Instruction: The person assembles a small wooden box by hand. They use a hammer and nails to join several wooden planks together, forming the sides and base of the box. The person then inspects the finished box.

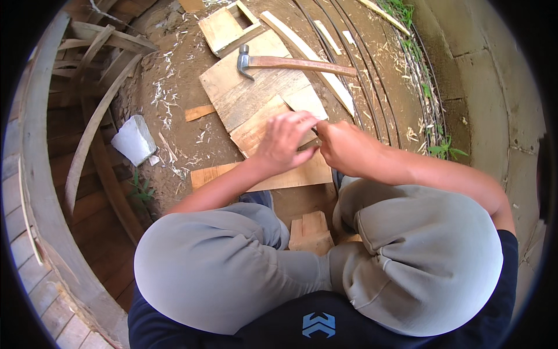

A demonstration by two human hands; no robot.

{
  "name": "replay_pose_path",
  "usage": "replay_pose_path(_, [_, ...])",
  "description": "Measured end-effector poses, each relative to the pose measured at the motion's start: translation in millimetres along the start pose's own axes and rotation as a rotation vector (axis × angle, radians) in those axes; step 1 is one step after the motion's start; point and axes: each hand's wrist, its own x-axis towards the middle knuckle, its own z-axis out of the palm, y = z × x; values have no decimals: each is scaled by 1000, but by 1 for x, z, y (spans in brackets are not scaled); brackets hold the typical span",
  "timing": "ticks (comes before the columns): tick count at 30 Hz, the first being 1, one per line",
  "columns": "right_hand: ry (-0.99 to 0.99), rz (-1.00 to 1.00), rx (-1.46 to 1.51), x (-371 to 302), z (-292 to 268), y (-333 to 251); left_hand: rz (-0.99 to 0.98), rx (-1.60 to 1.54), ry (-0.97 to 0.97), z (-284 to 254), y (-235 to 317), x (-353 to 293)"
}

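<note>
My right hand (339, 146) is closed, its fingers curled round a small dark thing that mostly hides inside the fist. My left hand (283, 142) reaches in from the other side, fingers stretched and thumb apart, its fingertips meeting the right fist. Both hands are over a thin wooden board (256, 125) lying on other flat boards. Farther off, a claw hammer (296, 63) with a wooden handle rests across a wide board (247, 87), its head to the left. A pale plank (267, 179) lies crosswise just below my hands.
A shallow wooden box (224, 29) stands at the far end. Dark rods (354, 52) and a long wood strip (308, 55) run along the right, beside a concrete wall (488, 87). At left are a white stone block (134, 140) and a wooden frame (96, 134). Wood shavings litter the dirt.
</note>
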Motion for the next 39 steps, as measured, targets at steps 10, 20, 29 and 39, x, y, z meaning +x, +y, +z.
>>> replay_pose_path(10, [28, 92, 103, 2, -4, -6, -51, -248, 205, 27, 30, 5])
replay_pose_path(20, [114, 57, 71, -4, -7, 22, -527, 115, -7, -12, -29, -38])
replay_pose_path(29, [71, 93, 95, -10, -18, 21, -574, 156, -4, -1, -23, -43])
replay_pose_path(39, [125, -63, 98, -10, -21, 16, -537, 186, -12, -1, -23, -43])
